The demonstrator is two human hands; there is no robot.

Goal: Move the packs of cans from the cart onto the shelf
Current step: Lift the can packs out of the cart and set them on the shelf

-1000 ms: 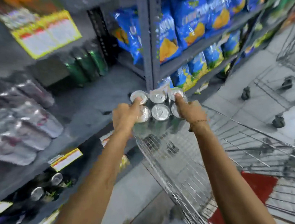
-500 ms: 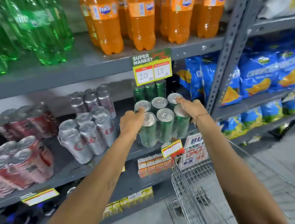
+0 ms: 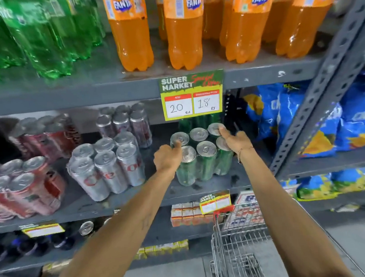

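While both hands [image 3: 202, 149] grip one green six-can pack [image 3: 200, 156], resting on shelf [image 3: 138, 199]

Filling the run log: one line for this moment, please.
stage: placing | object: green can pack on middle shelf | left hand: gripping | right hand: gripping

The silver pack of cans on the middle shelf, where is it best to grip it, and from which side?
Probably by its two short ends, both hands coming from the front. The silver pack of cans stands upright, two rows of three, with free shelf on its right; the red pack crowds its left end.
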